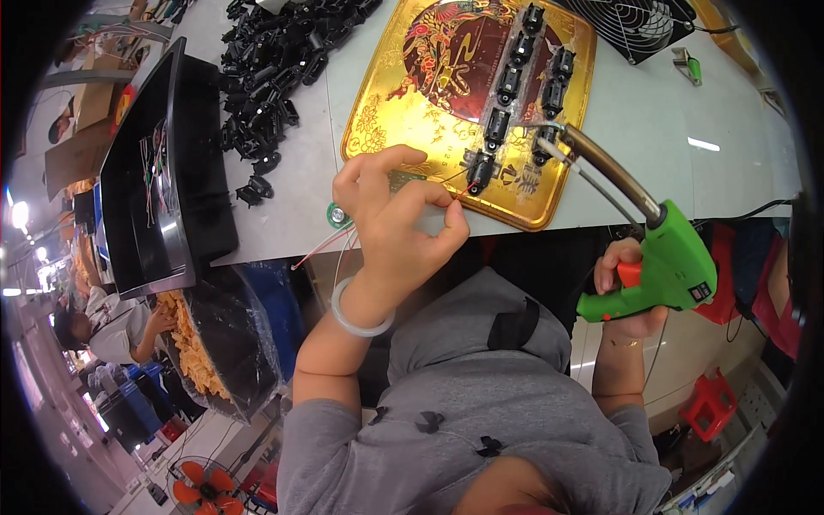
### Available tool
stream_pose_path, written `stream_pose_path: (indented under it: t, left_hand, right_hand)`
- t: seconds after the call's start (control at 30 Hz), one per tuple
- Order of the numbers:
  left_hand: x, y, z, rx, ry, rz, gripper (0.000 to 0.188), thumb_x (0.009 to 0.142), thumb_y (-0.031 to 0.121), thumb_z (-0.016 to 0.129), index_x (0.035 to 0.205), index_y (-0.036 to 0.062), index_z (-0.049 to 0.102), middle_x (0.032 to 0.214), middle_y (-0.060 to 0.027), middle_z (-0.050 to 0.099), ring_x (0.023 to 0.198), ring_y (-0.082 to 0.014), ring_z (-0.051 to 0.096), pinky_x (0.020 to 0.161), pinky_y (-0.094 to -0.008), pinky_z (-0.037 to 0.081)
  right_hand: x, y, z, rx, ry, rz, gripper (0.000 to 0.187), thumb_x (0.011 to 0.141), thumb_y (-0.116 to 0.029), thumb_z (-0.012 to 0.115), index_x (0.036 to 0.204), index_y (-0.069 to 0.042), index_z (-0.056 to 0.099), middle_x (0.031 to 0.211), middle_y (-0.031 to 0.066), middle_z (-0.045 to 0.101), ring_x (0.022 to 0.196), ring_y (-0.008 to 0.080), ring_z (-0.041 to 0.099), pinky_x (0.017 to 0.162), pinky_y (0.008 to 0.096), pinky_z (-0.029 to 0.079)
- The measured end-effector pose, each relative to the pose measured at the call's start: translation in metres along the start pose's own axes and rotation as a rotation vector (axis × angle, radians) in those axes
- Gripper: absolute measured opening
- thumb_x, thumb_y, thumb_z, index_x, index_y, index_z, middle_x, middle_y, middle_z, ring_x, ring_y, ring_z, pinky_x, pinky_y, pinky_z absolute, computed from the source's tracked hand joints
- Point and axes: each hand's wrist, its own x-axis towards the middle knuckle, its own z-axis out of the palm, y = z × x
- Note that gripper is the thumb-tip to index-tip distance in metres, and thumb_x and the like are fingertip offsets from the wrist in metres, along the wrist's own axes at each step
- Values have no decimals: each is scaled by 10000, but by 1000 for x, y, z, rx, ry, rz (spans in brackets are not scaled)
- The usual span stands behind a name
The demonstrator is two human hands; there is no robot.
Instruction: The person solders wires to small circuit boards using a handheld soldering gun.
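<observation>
My left hand [399, 223] is closed in a pinch, thumb and forefinger on a thin red wire [464, 192]. The wire reaches the nearest black plastic housing [479, 174] on a gold metal lid [386, 107]. Two rows of such housings stand on clear strips along the lid. Beside my left wrist a small round green part [336, 215] hangs at the table edge with loose wires; my hand partly hides it. My right hand [621, 257] grips a green soldering gun [674, 266] with a red trigger. Its long metal tip is by the right row's nearest housing [544, 144].
At the left stands a black bin [193, 172] with wires in it. Behind it a pile of black housings [266, 77] covers the table. A black fan [631, 26] stands far right. Below are a red stool [710, 405] and an orange-bladed fan [206, 489]. Another person [120, 326] works at left.
</observation>
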Motion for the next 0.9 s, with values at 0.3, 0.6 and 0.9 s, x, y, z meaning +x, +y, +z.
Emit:
stream_pose_path:
  t: [0.3,0.6,0.9]
  left_hand:
    - [4,1,-3,46,-1,38,161,530,100,670,669,122,592,980,-60,522,981,-287,395,845,-370,284]
    - [0,-11,-30,167,-104,-152,366,704,269,670,972,60,536,1143,-165,415,1120,-344,341,957,-472,193]
    - [8,15,-39,-585,147,-84,118,879,110,506,974,67,453,996,-125,598,1149,-339,445,992,-451,276]
  right_hand:
    - [76,3,13,98,-163,-69,813,734,-625,495,1140,78,450,983,182,487,750,168,484,590,246,386]
    - [90,18,7,266,-212,-51,739,761,-531,517,1183,69,424,1126,217,490,856,208,489,757,307,387]
    - [84,7,10,311,-233,-47,671,799,-490,528,1171,54,401,1053,151,441,775,163,423,668,272,330]
